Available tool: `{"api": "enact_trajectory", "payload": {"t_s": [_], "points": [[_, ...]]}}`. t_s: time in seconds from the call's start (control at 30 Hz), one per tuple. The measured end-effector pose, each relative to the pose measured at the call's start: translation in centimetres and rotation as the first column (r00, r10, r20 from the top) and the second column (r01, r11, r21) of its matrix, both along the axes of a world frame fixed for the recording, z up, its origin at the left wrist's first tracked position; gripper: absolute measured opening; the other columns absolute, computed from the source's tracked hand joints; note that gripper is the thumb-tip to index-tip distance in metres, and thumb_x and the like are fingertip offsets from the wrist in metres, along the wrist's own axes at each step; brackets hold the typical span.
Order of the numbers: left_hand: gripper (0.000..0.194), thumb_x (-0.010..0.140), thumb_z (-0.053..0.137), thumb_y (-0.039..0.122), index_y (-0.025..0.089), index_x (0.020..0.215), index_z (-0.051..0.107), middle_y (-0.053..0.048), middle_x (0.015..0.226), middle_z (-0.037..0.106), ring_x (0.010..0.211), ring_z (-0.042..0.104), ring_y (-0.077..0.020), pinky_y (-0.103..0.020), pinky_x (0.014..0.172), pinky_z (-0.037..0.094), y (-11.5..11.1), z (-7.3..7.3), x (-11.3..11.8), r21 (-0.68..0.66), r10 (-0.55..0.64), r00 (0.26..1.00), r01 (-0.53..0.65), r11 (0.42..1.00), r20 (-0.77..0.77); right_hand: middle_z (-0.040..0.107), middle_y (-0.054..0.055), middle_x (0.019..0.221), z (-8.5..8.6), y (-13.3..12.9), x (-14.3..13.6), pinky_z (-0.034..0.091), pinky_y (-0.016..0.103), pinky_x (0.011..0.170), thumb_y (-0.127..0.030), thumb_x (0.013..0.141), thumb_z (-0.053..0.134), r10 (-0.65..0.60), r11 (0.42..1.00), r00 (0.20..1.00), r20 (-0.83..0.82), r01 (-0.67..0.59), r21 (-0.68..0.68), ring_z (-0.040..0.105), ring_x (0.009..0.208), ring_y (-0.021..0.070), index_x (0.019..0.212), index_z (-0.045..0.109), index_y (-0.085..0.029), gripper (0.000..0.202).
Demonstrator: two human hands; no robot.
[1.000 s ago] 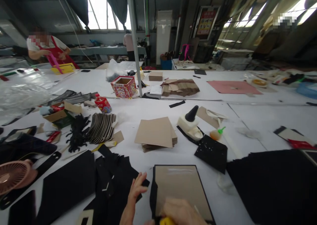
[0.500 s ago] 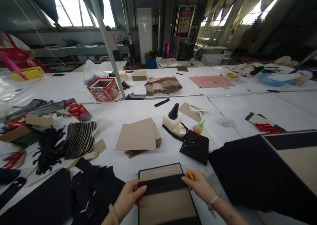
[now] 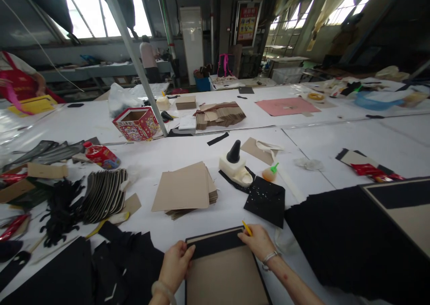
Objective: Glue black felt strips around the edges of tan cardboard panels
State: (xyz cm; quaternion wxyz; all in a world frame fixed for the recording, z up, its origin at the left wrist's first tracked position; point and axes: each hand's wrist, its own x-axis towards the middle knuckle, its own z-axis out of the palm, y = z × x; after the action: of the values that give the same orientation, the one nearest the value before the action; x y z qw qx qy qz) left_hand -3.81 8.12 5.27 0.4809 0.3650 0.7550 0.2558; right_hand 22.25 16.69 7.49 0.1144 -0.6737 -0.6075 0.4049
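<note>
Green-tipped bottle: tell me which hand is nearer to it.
Right. The right hand is on the camera's side of the green-tipped bottle, apart from it; the left hand is farther away, toward the lower left.

Workshop, long white worktables (image 3: 322, 152), stacked cardboard sheets (image 3: 183, 186), black fabric pieces (image 3: 349, 238), aproned co-worker (image 3: 22, 81)

Compared with half a second ago, the black strip (image 3: 218, 243) lies closer to the far edge of the tan board (image 3: 225, 276), leaving only a narrow tan band beyond it. The left hand (image 3: 175, 264), open beside the board a second ago, now pinches the strip at the board's left edge. The right hand (image 3: 258, 242), earlier low over the board, is now at its far right corner, the yellow tool (image 3: 247, 228) pointing up from its fingers.
</note>
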Motion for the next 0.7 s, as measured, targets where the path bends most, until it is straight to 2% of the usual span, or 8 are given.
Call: {"api": "enact_trajectory", "payload": {"t_s": [0.37,0.7], "points": [[0.028,0.078,0.054,0.037,0.022,0.057,0.044,0.006,0.039,0.048,0.028,0.038,-0.0085,-0.021,0.032,0.024,0.46,0.04,-0.01,-0.046,0.048,0.993,-0.053,0.998,-0.103,0.060,0.001,0.057,-0.66,-0.09,0.05,0.033,0.026,0.055,-0.021,0.076,0.061,-0.009,1.000,0.999,0.040,0.008,0.007,0.055,0.060,0.0180,0.057,0.056,-0.017,0.020],[0.036,0.070,0.054,0.054,0.022,0.055,0.044,0.006,0.037,0.045,0.028,0.039,-0.0100,-0.023,0.032,0.024,0.46,-0.19,-0.31,-0.062,0.091,0.994,-0.095,0.994,-0.060,0.060,0.000,0.056,-0.99,-0.25,-0.10,0.032,0.024,0.055,-0.020,0.074,0.061,-0.040,0.999,0.998,0.039,0.040,0.015,0.057,0.060,0.0173,0.057,0.056,-0.017,0.018]]}}
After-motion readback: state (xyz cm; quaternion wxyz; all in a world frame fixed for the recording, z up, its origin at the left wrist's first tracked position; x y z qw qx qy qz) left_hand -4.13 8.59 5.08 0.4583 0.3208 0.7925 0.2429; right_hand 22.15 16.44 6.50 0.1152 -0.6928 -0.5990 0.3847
